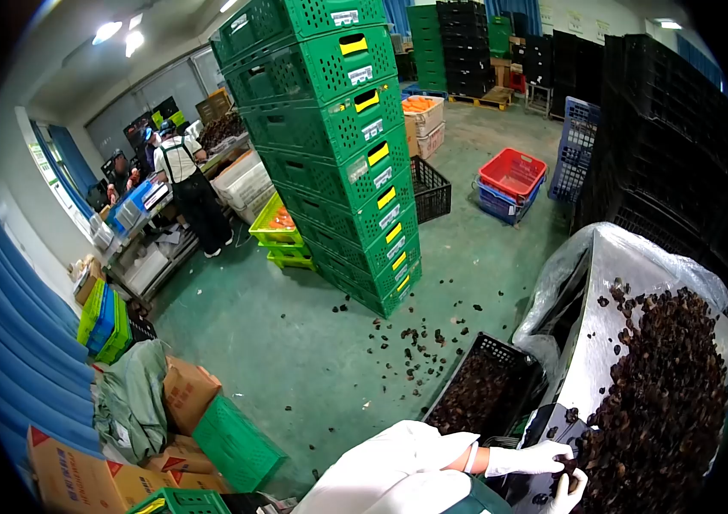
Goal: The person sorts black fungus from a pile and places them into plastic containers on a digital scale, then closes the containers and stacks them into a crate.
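The two gloved hands are seen close together at the lower left edge of the surface (591, 343), as it lies in the view. A dark piece (566, 467) is found between the left hand (535, 459) and the right hand (568, 494). The fingers of both hands are bent towards it, but it cannot be told which of them pinches it. The heap of dark pieces (659, 390) is spread along the right part of the surface, just beside the hands, and some loose pieces are lying towards its left edge.

The upper left corner of the surface is covered by a clear plastic sheet (544, 295), which hangs over the edge. Against this left side, a black crate (475, 381) with similar pieces is placed on the floor (295, 343), and the way there is partly taken by it. Fallen pieces are scattered between this crate and a tall stack of green crates (330, 154).

Behind the surface, a stack of black crates (659, 146) is standing. A red basket (511, 171) is set inside a blue basket (508, 203). Cardboard boxes (81, 475) are kept at the lower left, and a co-worker (182, 176) is seen well apart.
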`<action>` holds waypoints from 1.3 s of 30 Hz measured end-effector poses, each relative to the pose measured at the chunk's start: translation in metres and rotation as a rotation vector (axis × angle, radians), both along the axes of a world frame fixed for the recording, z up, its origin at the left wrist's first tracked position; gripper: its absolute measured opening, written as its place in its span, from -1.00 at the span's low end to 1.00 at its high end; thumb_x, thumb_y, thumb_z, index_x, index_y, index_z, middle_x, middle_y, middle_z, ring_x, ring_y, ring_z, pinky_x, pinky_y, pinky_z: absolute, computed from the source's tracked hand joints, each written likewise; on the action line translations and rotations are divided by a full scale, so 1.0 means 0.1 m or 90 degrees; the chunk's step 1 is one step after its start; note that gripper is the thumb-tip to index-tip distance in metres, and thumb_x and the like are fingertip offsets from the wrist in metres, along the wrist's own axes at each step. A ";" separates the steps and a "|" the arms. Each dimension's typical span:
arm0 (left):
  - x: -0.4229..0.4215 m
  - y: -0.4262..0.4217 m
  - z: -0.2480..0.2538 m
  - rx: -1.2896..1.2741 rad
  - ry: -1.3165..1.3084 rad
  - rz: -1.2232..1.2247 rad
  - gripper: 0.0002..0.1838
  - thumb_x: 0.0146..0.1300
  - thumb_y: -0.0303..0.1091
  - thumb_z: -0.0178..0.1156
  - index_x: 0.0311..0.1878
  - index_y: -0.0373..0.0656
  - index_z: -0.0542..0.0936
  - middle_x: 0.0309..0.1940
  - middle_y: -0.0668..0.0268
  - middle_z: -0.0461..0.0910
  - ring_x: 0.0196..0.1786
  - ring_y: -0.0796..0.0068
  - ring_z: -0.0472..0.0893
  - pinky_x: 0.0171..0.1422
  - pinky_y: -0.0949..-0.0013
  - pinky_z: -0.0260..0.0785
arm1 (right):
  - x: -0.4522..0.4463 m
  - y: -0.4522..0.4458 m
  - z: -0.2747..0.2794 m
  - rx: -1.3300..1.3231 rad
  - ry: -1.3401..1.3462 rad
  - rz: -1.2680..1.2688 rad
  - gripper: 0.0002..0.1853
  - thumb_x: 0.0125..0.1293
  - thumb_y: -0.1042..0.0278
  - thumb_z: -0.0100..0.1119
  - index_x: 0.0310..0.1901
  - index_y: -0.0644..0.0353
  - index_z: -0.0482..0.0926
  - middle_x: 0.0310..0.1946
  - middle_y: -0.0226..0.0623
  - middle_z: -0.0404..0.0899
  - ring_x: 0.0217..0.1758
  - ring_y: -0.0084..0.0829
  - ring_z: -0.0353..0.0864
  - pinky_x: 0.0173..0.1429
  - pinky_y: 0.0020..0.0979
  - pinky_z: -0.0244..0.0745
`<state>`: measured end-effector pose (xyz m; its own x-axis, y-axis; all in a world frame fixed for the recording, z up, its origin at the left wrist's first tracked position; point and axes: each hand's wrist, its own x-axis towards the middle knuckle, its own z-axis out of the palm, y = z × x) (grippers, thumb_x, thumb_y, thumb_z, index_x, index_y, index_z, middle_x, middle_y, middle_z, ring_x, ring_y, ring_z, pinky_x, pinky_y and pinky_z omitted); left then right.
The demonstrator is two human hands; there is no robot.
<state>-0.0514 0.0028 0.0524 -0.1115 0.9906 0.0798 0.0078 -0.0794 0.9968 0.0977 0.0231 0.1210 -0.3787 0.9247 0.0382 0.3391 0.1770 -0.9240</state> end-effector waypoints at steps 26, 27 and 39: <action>1.61 0.45 0.32 -0.092 -0.070 -0.369 -0.86 0.37 -0.41 0.11 -0.12 -0.26 0.58 -0.26 0.33 0.62 -0.20 0.56 0.55 -0.01 0.48 0.38 | 1.45 -1.67 -0.19 -0.268 0.426 -0.440 -0.79 0.34 0.41 0.15 -0.02 0.19 0.53 -0.30 -0.44 0.53 -0.33 -0.65 0.50 -0.28 -0.58 0.43; 1.83 0.40 0.41 -0.094 -0.047 -0.395 -0.87 0.37 -0.42 0.12 -0.14 -0.27 0.58 -0.28 0.34 0.61 -0.22 0.60 0.54 -0.03 0.50 0.37 | 1.54 -1.86 -0.18 -0.260 0.409 -0.482 -0.80 0.32 0.43 0.20 -0.04 0.18 0.54 -0.29 -0.47 0.53 -0.33 -0.71 0.47 -0.29 -0.60 0.42; 3.43 -0.23 0.61 0.051 -0.013 -0.451 -0.87 0.36 -0.43 0.13 -0.16 -0.30 0.58 -0.29 0.34 0.60 -0.20 0.62 0.51 -0.04 0.51 0.36 | 2.92 -2.95 0.28 0.141 -0.153 -0.912 -0.57 0.13 0.45 0.35 0.06 0.24 0.51 -0.25 -0.17 0.61 -0.20 -0.36 0.63 -0.04 -0.43 0.50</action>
<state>0.2920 -0.0199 0.1135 0.5551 0.8163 0.1595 -0.0910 -0.1310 0.9872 0.3895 -0.2716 0.1487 0.8195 0.4909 0.2958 0.4812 -0.3088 -0.8204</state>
